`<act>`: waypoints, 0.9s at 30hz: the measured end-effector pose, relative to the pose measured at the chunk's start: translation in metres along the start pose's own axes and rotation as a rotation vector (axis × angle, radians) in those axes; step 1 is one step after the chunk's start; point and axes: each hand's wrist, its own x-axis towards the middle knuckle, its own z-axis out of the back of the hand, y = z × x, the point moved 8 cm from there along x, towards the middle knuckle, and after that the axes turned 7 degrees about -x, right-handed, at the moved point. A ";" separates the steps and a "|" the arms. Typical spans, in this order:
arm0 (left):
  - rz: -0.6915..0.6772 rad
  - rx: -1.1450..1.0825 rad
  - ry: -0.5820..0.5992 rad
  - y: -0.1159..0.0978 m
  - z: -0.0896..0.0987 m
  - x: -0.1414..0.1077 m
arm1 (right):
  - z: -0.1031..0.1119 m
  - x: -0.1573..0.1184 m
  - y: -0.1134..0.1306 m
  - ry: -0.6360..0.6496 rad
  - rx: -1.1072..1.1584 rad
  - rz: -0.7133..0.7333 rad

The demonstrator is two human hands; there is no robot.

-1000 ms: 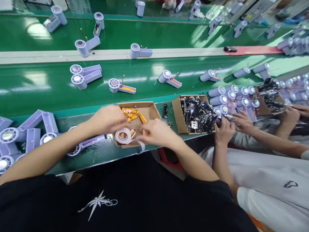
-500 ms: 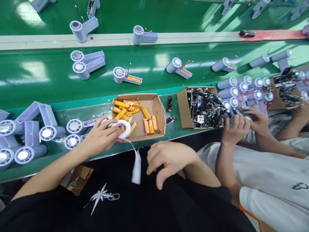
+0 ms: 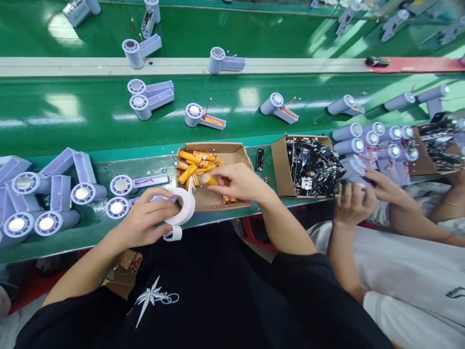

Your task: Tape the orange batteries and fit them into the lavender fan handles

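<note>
My left hand [image 3: 150, 218] grips a roll of white tape [image 3: 186, 206] at the box's near left corner, its fingers through the core. A short curl of tape [image 3: 175, 233] hangs below my thumb. Over the cardboard box [image 3: 203, 205], my right hand [image 3: 238, 180] has its fingers closed on an orange cylindrical battery [image 3: 209, 180], slightly blurred. More orange batteries [image 3: 189, 157] with thin wires lie heaped in the box's left part. Others near the right side are partly hidden by my right hand.
Lilac fan-like housings [image 3: 84, 192] stand at the left, more on the green conveyor [image 3: 109, 133]. Right of the batteries is a box of black circuit boards [image 3: 308, 165]. A co-worker's hands [image 3: 352, 203] work beside it. One black board [image 3: 260, 159] lies between the boxes.
My right hand has moved from in front of my body into the box and taken hold of a battery. The long hanging tape strip is now a short curl. The camera view has shifted slightly.
</note>
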 end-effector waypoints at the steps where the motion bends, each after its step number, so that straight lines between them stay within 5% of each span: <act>1: -0.014 0.037 -0.007 -0.001 -0.001 -0.001 | 0.014 -0.010 -0.006 -0.140 0.119 -0.054; 4: -0.054 0.142 -0.010 -0.001 -0.008 -0.002 | 0.028 -0.038 -0.015 -0.448 0.447 -0.145; 8: -0.093 0.239 0.019 0.000 -0.017 0.005 | 0.007 -0.050 -0.001 -0.562 0.652 -0.137; 12: -0.125 0.308 0.022 -0.004 -0.019 0.010 | 0.003 -0.054 0.011 -0.701 0.567 -0.114; 18: -0.124 0.361 0.136 -0.007 -0.030 0.014 | 0.008 -0.058 0.026 -0.746 0.164 -0.077; 27: -0.231 0.437 0.149 -0.017 -0.036 0.022 | -0.004 -0.054 0.039 -0.681 0.101 0.090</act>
